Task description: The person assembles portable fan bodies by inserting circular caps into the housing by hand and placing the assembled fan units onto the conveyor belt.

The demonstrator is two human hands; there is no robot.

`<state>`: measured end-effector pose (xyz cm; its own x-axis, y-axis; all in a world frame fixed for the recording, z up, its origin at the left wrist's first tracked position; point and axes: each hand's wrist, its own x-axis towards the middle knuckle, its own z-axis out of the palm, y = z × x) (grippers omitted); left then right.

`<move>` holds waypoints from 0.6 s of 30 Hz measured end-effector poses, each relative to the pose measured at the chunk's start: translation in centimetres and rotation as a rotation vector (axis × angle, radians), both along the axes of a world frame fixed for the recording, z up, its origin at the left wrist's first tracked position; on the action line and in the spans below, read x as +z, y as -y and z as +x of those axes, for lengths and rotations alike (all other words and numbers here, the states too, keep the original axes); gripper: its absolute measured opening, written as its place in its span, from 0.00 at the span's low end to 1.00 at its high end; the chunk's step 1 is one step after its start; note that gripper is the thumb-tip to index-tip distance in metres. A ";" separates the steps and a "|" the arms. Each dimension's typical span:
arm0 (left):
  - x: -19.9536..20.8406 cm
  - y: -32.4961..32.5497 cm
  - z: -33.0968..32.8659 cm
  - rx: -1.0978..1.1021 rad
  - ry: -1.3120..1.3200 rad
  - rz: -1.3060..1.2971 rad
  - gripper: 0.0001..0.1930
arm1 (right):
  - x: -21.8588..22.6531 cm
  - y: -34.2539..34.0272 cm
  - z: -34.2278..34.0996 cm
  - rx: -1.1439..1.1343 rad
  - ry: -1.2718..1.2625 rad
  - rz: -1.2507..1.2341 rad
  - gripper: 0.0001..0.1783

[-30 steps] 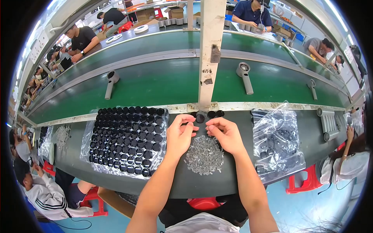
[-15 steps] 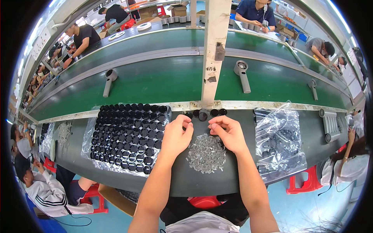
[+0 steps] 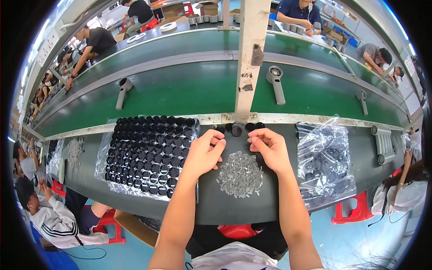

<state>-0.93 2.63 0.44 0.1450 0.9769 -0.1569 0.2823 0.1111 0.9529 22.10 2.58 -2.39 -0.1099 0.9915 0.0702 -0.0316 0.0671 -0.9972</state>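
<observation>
L hand [image 3: 204, 153] & R hand [image 3: 273, 150] farther apart vs 1 s ago. Both: fingers curled, thumb near index; can't tell if pinching anything. Pile of small grey pcs [image 3: 240, 174] lies betw. them, slightly nearer body. Blk round caps [image 3: 153, 150] in rows, L of L hand; loose blk discs [image 3: 250, 128] just beyond both.

Can't read any text, numbers or signs anywhere here, tbh. The dark patches [image 3: 248, 87] on the off-white post [image 3: 248, 64] don't form any letters I can make out, and any print on the stuff across the worktop [image 3: 234, 211] is too small or blurry to tell.
</observation>
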 end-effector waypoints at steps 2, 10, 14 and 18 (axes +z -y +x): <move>0.6 0.1 -0.8 -0.083 -0.033 -0.027 0.18 | 0.0 0.0 0.0 0.000 -0.004 0.000 0.08; 1.6 0.3 -1.4 -0.436 -0.022 -0.222 0.30 | 0.1 -0.2 0.1 -0.020 0.006 0.040 0.09; 0.8 0.2 -1.4 -0.434 0.080 -0.208 0.30 | 0.1 -0.1 0.1 -0.034 0.000 0.047 0.08; 1.2 0.2 -1.1 -0.388 0.123 -0.218 0.27 | 0.5 0.0 1.0 -0.084 0.085 0.035 0.08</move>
<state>-2.06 2.44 1.67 0.5241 0.7927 -0.3113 0.2284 0.2213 0.9481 23.11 2.56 -1.90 -0.0334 0.9946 0.0986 0.0606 0.1004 -0.9931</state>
